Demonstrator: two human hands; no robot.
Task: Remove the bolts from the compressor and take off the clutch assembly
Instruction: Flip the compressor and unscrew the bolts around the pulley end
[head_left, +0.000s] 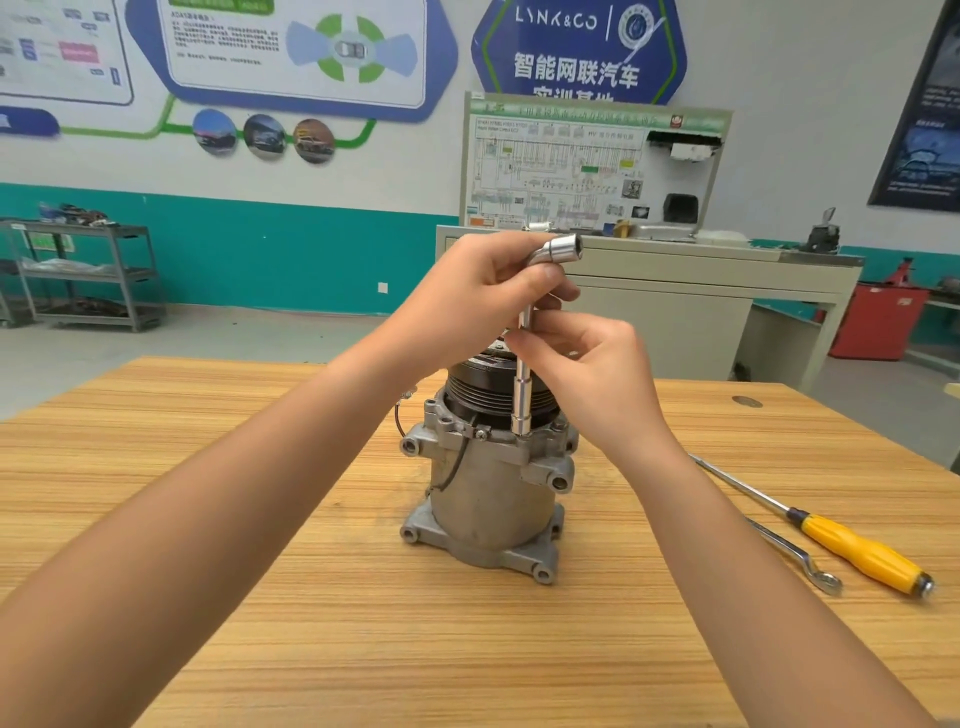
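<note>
Spanner (795, 553) and yellow screwdriver (852, 545) lie at right on table (363, 623) | compressor (488, 499) stands upright mid-table, clutch (488, 395) on top | L-wrench (521, 405) vertical, lower socket on compressor's upper flange | right hand (587, 374) pinches the shaft | left hand (483, 296) curled round the upper bend.
</note>
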